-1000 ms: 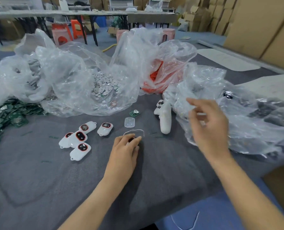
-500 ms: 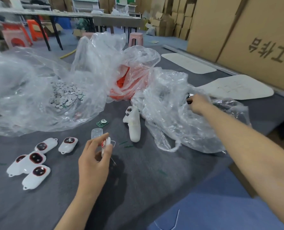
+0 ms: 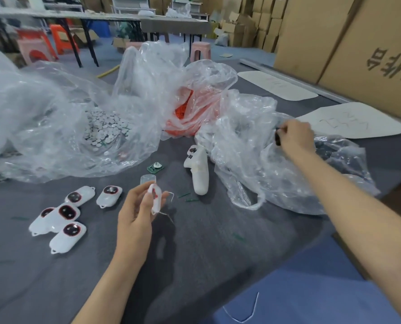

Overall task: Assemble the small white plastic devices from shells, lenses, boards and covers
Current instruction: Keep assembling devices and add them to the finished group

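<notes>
My left hand [image 3: 136, 211] holds a small white shell [image 3: 155, 199] edge-on above the grey table, fingers curled round it. Far to the right, my right hand [image 3: 294, 137] pinches a small dark part [image 3: 277, 138] at the mouth of a clear plastic bag [image 3: 276, 169]. Several assembled white devices with dark red-ringed lenses [image 3: 66, 213] lie to the left of my left hand. A clear cover [image 3: 148, 178] and a green board [image 3: 155, 167] lie just beyond it.
A white handle-shaped tool [image 3: 198, 170] lies by the right bag. A big clear bag with small white discs [image 3: 103, 128] and one with orange parts [image 3: 187, 113] stand behind. A thin wire [image 3: 169, 215] lies by my left hand. Cardboard boxes [image 3: 335, 43] rise at right.
My left hand has picked the white shell up off the table. My right hand has reached further right into the bag and pinched a dark part. The view has swung right.
</notes>
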Action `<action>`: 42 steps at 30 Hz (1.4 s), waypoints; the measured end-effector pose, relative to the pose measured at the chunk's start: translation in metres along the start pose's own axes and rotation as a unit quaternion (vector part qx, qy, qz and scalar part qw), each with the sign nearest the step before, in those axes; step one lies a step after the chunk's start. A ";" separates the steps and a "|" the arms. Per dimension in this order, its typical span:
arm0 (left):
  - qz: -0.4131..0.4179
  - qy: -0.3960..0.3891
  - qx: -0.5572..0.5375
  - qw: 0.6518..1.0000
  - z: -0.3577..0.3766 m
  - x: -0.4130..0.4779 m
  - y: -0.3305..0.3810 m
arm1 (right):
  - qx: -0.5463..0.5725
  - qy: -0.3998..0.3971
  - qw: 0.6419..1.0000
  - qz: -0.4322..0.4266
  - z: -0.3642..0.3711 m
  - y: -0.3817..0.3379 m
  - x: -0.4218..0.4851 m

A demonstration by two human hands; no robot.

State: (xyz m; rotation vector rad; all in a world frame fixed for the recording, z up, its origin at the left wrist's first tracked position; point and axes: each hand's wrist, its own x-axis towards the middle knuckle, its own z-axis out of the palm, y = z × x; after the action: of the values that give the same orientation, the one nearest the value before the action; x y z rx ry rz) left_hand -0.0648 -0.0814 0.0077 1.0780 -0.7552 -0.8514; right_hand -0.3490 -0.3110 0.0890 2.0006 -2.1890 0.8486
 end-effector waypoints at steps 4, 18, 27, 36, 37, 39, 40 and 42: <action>-0.152 -0.012 -0.181 0.972 -0.006 0.006 0.009 | 0.207 0.151 0.962 -0.093 -0.036 -0.026 -0.030; -0.148 -0.049 -0.197 0.968 -0.051 0.026 0.026 | 0.749 -0.448 0.482 0.078 0.037 -0.189 -0.190; -0.040 -0.003 -0.046 0.998 -0.059 0.025 0.011 | 0.738 -0.427 0.522 0.028 0.050 -0.181 -0.189; -0.055 -0.010 -0.066 0.996 -0.061 0.023 0.013 | 0.675 -0.384 0.630 -0.021 0.051 -0.177 -0.195; -0.053 -0.010 -0.071 0.996 -0.061 0.023 0.014 | 0.670 -0.381 0.637 -0.018 0.051 -0.177 -0.195; -0.051 -0.015 -0.077 0.996 -0.061 0.023 0.014 | 0.652 -0.374 0.659 -0.018 0.051 -0.176 -0.197; -0.050 -0.020 -0.073 0.996 -0.060 0.022 0.014 | 0.642 -0.371 0.671 -0.020 0.052 -0.176 -0.198; -0.049 -0.025 -0.062 0.997 -0.059 0.021 0.014 | 0.628 -0.372 0.683 -0.023 0.053 -0.176 -0.199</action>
State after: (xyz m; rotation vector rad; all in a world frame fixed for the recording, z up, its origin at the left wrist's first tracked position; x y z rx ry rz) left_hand -0.0010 -0.0710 0.0061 0.9926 -0.6861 -0.9982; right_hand -0.1360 -0.1549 0.0272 3.4454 -1.8295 2.3292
